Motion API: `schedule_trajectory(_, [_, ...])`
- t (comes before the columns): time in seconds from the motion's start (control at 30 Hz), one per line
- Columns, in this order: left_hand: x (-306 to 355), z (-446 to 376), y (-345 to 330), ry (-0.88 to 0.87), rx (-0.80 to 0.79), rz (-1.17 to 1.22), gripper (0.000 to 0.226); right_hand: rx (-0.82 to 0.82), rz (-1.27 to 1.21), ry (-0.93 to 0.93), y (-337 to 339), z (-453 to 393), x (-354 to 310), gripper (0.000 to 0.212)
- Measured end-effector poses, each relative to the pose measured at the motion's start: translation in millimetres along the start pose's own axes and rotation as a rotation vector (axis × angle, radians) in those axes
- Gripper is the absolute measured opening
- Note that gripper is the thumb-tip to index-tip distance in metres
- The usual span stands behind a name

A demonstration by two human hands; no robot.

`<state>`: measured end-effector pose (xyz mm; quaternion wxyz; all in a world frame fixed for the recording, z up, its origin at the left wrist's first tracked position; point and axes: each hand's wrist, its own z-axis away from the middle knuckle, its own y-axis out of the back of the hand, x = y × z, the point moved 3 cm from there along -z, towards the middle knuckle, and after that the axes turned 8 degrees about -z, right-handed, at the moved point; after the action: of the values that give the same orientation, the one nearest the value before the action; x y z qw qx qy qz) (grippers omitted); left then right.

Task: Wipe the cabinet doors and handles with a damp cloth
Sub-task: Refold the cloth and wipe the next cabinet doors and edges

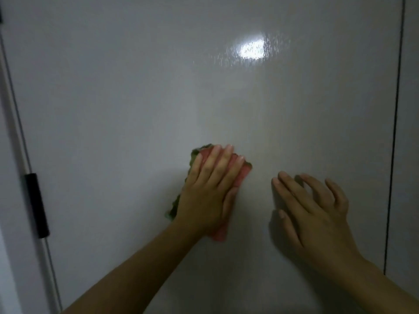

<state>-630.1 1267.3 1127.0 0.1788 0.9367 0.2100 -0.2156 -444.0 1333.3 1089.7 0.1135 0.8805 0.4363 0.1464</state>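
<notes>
A glossy white cabinet door (136, 98) fills the view. My left hand (208, 191) lies flat with straight fingers on a pink cloth with a green edge (243, 174), pressing it against the door at lower centre. My right hand (313, 209) rests to the right of the cloth, its fingers spread and touching the bare door. A wet sheen shows around a bright light reflection (251, 48) in the upper door.
A black hinge or handle piece (37, 205) sits on the door's left edge beside a white frame (11, 177). A dark vertical gap (394, 132) on the right separates this door from the neighbouring door (408, 155).
</notes>
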Motion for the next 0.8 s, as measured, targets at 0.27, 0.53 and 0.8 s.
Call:
schedule_trajectory(0.27, [-15,-77,10,0.368,0.147,-0.011,0.055,0.039,-0.038,-0.014,16,-6,24,0.048])
schedule_trajectory(0.53, [5,-35,3,-0.254,-0.015,-0.037,0.053,-0.057,0.048,0.017,15,11,38,0.056])
schedule_trajectory(0.8, [32,-71,2,0.019,0.088,-0.040,0.056,-0.049,0.060,0.051,7,14,47,0.054])
